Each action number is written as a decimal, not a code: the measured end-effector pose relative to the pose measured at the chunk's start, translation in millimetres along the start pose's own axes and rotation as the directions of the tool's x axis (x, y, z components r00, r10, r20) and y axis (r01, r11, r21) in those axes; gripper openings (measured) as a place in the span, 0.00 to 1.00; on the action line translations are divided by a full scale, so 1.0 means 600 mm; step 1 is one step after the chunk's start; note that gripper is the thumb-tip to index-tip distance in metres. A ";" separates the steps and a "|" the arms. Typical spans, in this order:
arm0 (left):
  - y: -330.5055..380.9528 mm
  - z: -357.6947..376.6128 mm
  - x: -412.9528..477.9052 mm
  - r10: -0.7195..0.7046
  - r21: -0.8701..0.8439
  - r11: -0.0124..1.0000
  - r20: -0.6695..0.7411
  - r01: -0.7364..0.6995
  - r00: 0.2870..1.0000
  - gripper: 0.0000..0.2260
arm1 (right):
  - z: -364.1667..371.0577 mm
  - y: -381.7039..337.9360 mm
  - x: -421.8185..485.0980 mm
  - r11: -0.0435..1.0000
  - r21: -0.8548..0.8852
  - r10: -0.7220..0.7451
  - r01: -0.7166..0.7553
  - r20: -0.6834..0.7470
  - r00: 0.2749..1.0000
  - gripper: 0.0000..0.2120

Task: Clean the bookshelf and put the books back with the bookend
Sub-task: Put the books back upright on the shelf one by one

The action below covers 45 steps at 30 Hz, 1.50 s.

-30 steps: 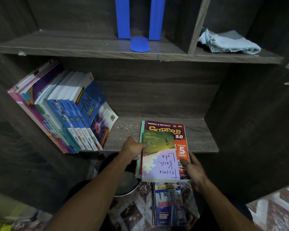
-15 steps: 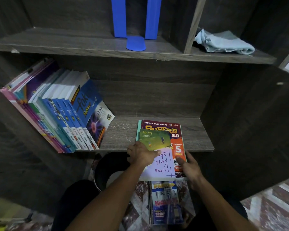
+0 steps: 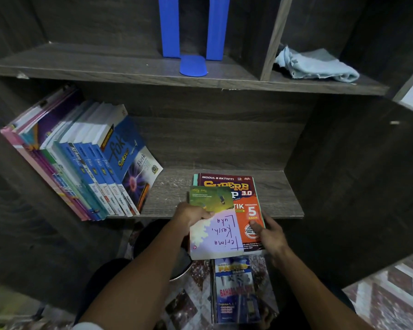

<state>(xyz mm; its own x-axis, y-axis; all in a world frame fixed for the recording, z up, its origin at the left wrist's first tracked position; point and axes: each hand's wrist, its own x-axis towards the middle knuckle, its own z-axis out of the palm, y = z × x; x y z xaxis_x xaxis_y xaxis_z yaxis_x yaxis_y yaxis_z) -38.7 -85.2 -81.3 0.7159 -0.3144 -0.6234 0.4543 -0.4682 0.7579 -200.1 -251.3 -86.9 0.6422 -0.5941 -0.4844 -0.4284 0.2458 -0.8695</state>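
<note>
Head view: left hand (image 3: 193, 214) grips the left edge of small book (image 3: 212, 225), green top, lilac btm w/ handwriting, lying flat on red-orange book (image 3: 239, 186). Right hand (image 3: 270, 232) holds that one's right edge, thumb on cover. Both overhang front of lower shelf (image 3: 279, 196), right part. Blue & pink books (image 3: 86, 158) lean at left. Blue bookend (image 3: 193, 44) stands on upper shelf (image 3: 105, 67); cloth (image 3: 315, 65) in next compartment.
</note>
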 end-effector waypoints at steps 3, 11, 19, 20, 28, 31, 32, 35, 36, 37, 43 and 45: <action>-0.001 -0.036 -0.012 -0.065 -0.053 0.996 0.141 0.073 0.988 0.14 | 0.000 -0.004 0.006 0.999 -0.036 -0.003 0.003 0.012 1.000 0.27; 0.062 -0.116 -0.073 0.046 -0.201 0.979 0.230 0.002 0.972 0.06 | 0.000 0.005 0.014 1.000 -0.010 0.017 -0.017 0.010 1.000 0.26; 0.125 -0.159 -0.085 0.453 0.031 0.866 -0.470 -0.498 0.757 0.14 | -0.001 0.006 0.013 0.999 -0.020 0.042 -0.041 0.011 0.999 0.28; 0.124 -0.156 -0.077 0.488 0.098 0.844 -0.546 -0.527 0.681 0.16 | 0.000 0.007 0.013 0.999 -0.029 0.045 -0.044 0.010 0.999 0.28; 0.083 -0.150 0.011 0.402 0.294 0.915 -0.682 -0.275 0.611 0.23 | -0.001 0.008 0.019 0.997 -0.071 0.009 -0.008 0.019 1.000 0.27; 0.096 -0.146 0.018 0.338 0.304 0.937 -0.652 -0.174 0.678 0.28 | -0.001 0.011 0.020 0.998 -0.065 0.009 -0.008 0.013 1.000 0.27; 0.100 -0.148 0.022 0.296 0.262 0.952 -0.654 -0.159 0.696 0.29 | 0.000 0.013 0.019 0.998 -0.064 0.010 -0.009 0.012 1.000 0.27; 0.103 -0.161 0.034 0.183 0.067 0.981 -0.639 -0.182 0.747 0.29 | -0.002 0.014 0.021 0.998 -0.068 0.015 -0.014 0.016 1.000 0.27; 0.104 -0.167 0.034 0.164 0.018 0.980 -0.626 -0.196 0.762 0.28 | -0.002 0.013 0.021 0.998 -0.069 0.015 -0.014 0.018 1.000 0.27; 0.106 -0.174 0.033 0.159 -0.006 0.979 -0.609 -0.205 0.777 0.28 | -0.002 0.012 0.020 0.998 -0.069 0.015 -0.014 0.019 1.000 0.27; 0.103 -0.183 0.028 -0.010 -0.135 0.990 -0.388 -0.045 0.922 0.31 | -0.001 0.008 0.009 0.997 -0.076 0.030 -0.027 0.044 0.999 0.27; 0.102 -0.180 0.021 -0.092 -0.187 0.982 -0.271 0.041 0.958 0.32 | -0.002 0.007 0.005 0.996 -0.084 0.037 -0.033 0.057 0.998 0.27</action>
<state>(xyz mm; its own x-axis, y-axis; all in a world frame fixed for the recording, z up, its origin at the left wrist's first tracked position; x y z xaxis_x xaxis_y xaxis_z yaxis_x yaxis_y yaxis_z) 55.5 -28.6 -22.3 0.7880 -0.0346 -0.6146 0.5743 -0.3183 0.7542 -200.8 -253.0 -91.7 0.6606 -0.5403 -0.5213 -0.5009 0.2000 -0.8421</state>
